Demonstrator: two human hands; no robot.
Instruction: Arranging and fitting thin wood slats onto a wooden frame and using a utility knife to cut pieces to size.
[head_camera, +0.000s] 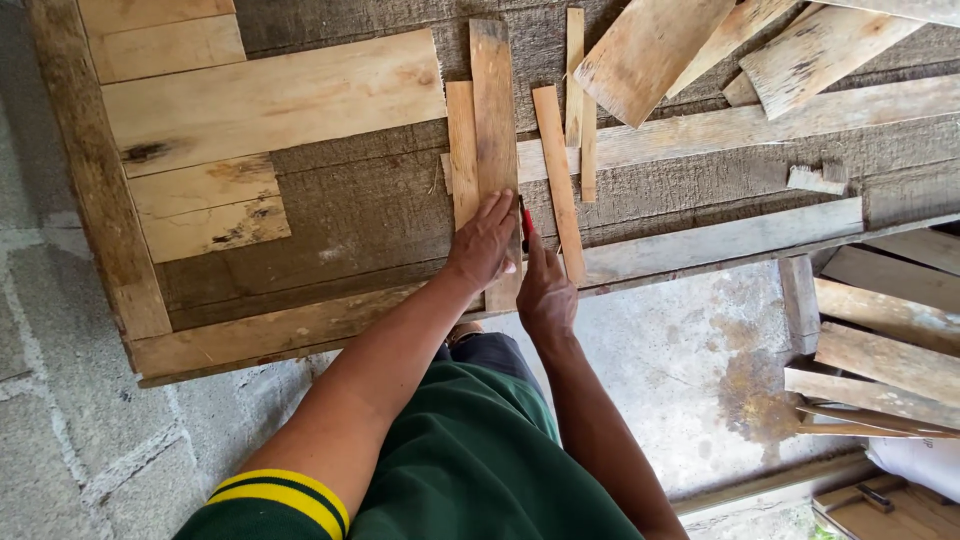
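Note:
My left hand (483, 243) lies flat, fingers together, pressing on a long narrow wooden slat (493, 110) that stands lengthwise across the rough grey workbench (370, 200). My right hand (545, 293) sits just right of it, gripping a red pencil (527, 222) whose tip touches the slat's right edge. A thinner strip (461, 140) lies against the slat's left side, and another slim strip (558, 170) lies slanted to its right.
Pale boards (260, 100) cover the bench's left part. More planks (650, 50) are piled at the top right, and a long rail (720, 240) runs along the bench front. Loose boards (880, 350) lie on the concrete floor (690, 370) at right.

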